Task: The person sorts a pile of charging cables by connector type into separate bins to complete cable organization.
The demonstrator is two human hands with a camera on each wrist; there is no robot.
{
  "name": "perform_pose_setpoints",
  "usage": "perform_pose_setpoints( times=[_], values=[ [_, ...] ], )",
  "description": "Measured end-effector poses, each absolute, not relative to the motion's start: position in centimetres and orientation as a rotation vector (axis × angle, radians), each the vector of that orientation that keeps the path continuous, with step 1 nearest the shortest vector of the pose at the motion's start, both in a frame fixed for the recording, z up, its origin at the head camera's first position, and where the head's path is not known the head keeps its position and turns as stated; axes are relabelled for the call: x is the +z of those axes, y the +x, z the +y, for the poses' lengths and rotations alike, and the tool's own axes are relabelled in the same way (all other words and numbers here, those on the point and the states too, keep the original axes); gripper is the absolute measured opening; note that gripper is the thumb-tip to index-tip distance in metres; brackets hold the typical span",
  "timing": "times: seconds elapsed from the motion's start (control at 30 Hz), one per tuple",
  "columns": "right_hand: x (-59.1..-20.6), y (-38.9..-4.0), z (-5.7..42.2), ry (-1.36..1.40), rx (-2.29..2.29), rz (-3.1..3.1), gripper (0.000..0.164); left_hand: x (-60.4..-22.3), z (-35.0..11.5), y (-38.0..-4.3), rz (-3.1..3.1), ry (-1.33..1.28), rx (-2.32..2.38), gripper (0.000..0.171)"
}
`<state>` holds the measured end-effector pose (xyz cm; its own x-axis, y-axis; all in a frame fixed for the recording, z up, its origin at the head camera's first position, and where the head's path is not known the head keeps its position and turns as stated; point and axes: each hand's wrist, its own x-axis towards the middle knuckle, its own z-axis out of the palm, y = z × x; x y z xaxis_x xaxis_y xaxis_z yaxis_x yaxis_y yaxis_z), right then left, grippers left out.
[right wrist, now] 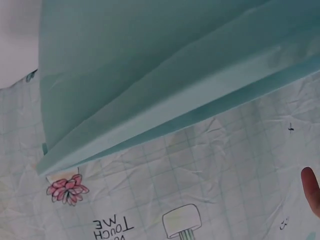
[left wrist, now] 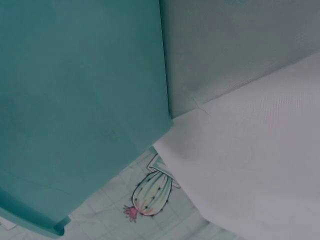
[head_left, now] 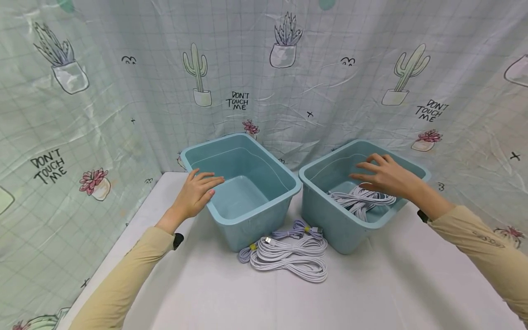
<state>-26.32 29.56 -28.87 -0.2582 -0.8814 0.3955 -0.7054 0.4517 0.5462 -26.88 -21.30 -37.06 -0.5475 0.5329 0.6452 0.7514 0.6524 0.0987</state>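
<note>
My left hand (head_left: 199,191) is at the left rim of the left blue bin (head_left: 243,221), its fingers stretched out over the opening. Bare floor shows inside that bin. Over the right blue bin (head_left: 330,224) hovers my right hand (head_left: 385,176), fingers loosely bent with nothing between them. Below it, several bundled white cables (head_left: 358,201) lie in the bin. In the right wrist view only a fingertip (right wrist: 311,187) shows at the right edge; the left wrist view shows the outer wall of a bin (left wrist: 80,100) and no hand.
On the white table (head_left: 247,302), coiled white cables (head_left: 288,261) with a USB plug (head_left: 268,240) lie in front of the gap between the bins. Thinner purplish cables with yellow ties (head_left: 304,228) lie just behind. A cactus-print curtain (head_left: 255,68) hangs around the back and sides.
</note>
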Motion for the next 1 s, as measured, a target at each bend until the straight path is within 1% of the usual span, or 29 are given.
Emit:
perform_pose_setpoints(
  times=[0.03, 0.2, 0.23, 0.27, 0.33, 0.4, 0.43, 0.57, 0.83, 1.0],
  values=[
    [-28.8, -26.1, 29.6, 1.316, -0.318, -2.045, 0.063, -37.1, -21.3, -26.9, -2.286, -0.997, -0.498, 0.059],
    [-28.7, -25.0, 29.5, 1.302, -0.203, -2.074, 0.058, -37.1, -21.2, -26.8, -2.284, -0.997, -0.499, 0.057],
    [-28.7, -24.9, 29.5, 1.299, -0.181, -2.075, 0.056, -37.1, -21.2, -26.8, -2.282, -0.999, -0.502, 0.053],
    [-28.6, -24.7, 29.5, 1.296, -0.159, -2.074, 0.055, -37.1, -21.2, -26.9, -2.280, -0.999, -0.501, 0.054],
    [-28.5, -24.5, 29.5, 1.291, -0.116, -2.071, 0.053, -37.1, -21.3, -26.9, -2.274, -1.005, -0.507, 0.047],
    [-28.5, -24.2, 29.5, 1.284, -0.086, -2.069, 0.052, -37.2, -21.3, -26.9, -2.273, -1.006, -0.509, 0.047],
    [-28.5, -24.0, 29.4, 1.280, -0.071, -2.065, 0.052, -37.2, -21.3, -26.9, -2.273, -1.006, -0.511, 0.048],
    [-28.4, -23.2, 29.1, 1.259, -0.029, -2.054, 0.053, -37.3, -21.2, -26.9, -2.276, -0.998, -0.506, 0.063],
    [-28.6, -21.2, 28.3, 1.246, 0.014, -2.053, 0.054, -37.4, -21.2, -26.9, -2.269, -1.000, -0.518, 0.065],
    [-28.8, -20.3, 27.6, 1.225, 0.029, -2.039, 0.052, -37.4, -21.2, -27.1, -2.259, -1.003, -0.513, 0.060]
  ],
)
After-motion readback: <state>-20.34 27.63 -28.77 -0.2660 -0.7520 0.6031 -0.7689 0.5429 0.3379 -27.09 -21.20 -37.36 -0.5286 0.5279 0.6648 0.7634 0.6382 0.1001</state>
